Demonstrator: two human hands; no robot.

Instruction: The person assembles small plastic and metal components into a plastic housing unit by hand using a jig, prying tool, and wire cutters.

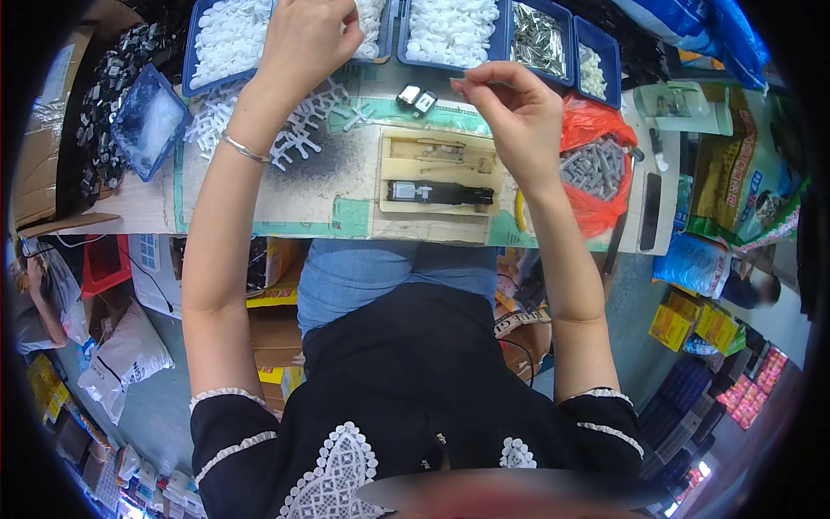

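Observation:
My left hand (311,43) reaches over the blue bins of white plastic parts (229,43) at the far left; its fingertips run past the upper edge of the picture. My right hand (519,108) is raised above the bench near the bin of metal pieces (538,41). Thumb and forefinger are pinched together, perhaps on something tiny that I cannot make out. Below and between my hands, a long black plastic part (441,192) with a grey insert lies in a slot of the cream fixture (437,221). A small black-and-white piece (417,100) sits behind the fixture.
White branched plastic pieces (298,130) are heaped on the bench at left, near a tilted blue tray (149,125) and a pile of black parts (108,156). A red bag (592,121) of grey pieces stands at right. Beyond it lies a dark flat bar (650,212).

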